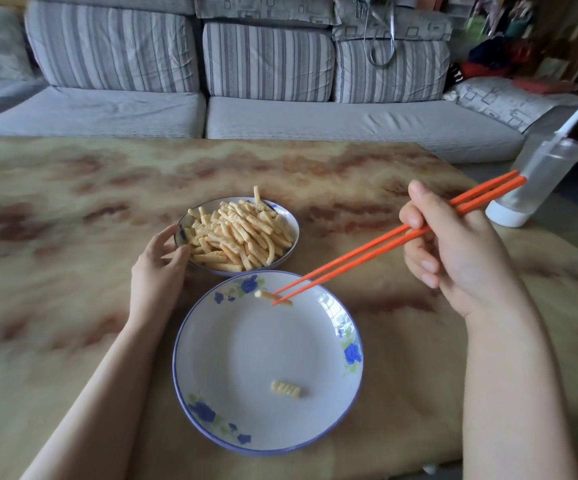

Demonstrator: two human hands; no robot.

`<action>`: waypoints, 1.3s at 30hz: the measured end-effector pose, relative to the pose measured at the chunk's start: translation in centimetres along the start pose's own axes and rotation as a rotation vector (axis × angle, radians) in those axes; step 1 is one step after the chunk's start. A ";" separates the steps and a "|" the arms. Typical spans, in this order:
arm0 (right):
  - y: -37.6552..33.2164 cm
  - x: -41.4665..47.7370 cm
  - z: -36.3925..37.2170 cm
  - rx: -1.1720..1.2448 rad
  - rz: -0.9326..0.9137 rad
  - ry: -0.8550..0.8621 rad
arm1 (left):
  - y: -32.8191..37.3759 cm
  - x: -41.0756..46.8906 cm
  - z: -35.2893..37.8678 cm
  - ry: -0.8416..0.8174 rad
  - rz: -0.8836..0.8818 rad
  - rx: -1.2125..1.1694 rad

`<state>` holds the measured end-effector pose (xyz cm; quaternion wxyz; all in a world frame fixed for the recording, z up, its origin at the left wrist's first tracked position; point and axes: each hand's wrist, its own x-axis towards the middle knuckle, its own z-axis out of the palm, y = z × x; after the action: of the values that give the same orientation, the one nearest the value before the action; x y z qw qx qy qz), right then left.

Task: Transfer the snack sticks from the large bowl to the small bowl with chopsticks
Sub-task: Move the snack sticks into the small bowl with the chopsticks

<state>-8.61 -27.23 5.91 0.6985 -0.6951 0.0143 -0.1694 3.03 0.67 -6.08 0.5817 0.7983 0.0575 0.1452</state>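
Observation:
A small white bowl with a blue rim [289, 225] stands at the table's middle, heaped with ridged yellow snack sticks [239, 233]. My left hand [157, 268] grips its left rim, thumb on the edge. In front of it lies a wide, shallow white bowl with blue flowers [349, 355]; one snack stick [287, 389] rests on its near floor. My right hand [453, 244] holds orange chopsticks [384, 240]. Their tips pinch another snack stick [263, 294] over the wide bowl's far rim.
The bowls sit on a tan and brown marbled table [73, 220]. A clear spray bottle with a white base [536, 181] stands at the table's right edge, just behind the chopstick ends. A grey striped sofa [266, 98] runs along the far side.

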 end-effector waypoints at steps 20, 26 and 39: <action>4.3 2.0 6.7 0.050 -0.109 0.294 | -0.2 0.1 0.0 0.008 -0.005 -0.001; 2.6 1.5 4.7 0.119 -0.086 0.284 | -0.3 0.2 0.0 0.000 -0.013 -0.015; -1.2 -1.9 -0.6 -0.276 0.105 -0.360 | 0.2 -0.2 0.0 -0.004 -0.004 -0.044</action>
<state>-10.80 -27.32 6.67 0.5959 -0.8014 -0.0513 -0.0028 2.81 0.54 -5.97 0.5995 0.7855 0.0545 0.1436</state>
